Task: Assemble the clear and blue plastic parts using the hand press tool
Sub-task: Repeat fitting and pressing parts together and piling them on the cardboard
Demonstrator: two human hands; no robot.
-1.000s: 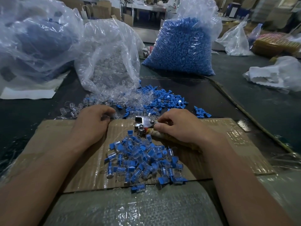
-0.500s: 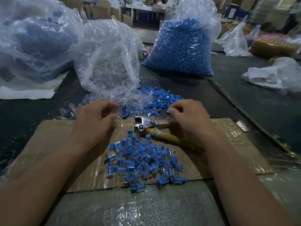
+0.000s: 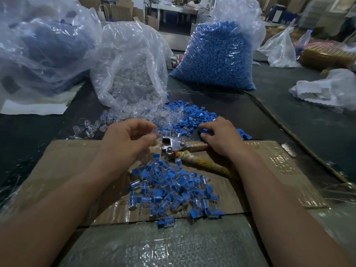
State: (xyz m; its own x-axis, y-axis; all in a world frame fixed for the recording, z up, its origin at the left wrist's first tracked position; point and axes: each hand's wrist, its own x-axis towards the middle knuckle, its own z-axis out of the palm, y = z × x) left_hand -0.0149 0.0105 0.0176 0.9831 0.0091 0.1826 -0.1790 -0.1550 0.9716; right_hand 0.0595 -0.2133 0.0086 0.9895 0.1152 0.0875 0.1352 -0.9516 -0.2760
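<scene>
Now the hand press tool (image 3: 174, 145) lies flat on the cardboard sheet (image 3: 67, 170). Its metal head points left and its tape-wrapped handles run off to the right and toward the person.

The left hand (image 3: 129, 139) hovers just left of the tool's head, raised off the cardboard, with its fingers curled and thumb and forefinger drawn close. Something faint and clear shows at those fingertips. I cannot tell whether it is a pinched part or only the clear parts (image 3: 154, 116) scattered behind the tool.

The right hand (image 3: 221, 135) sits just behind the tool's far handle, knuckles up. Its bent fingertips are down among the loose blue parts (image 3: 192, 120) spread behind the tool's head. They touch the pieces, but I cannot tell whether one is gripped. Neither hand is on the tool.

On the person's side of the tool, close to its handles, a heap of assembled pieces (image 3: 173, 189) rests on the cardboard, each clear with a blue insert.

Farther behind the tool, on the dark tabletop (image 3: 38, 128), a bag of clear parts (image 3: 131, 74) slumps open toward the scattered pieces. A full bag of blue parts (image 3: 217, 58) stands to the right of it.
</scene>
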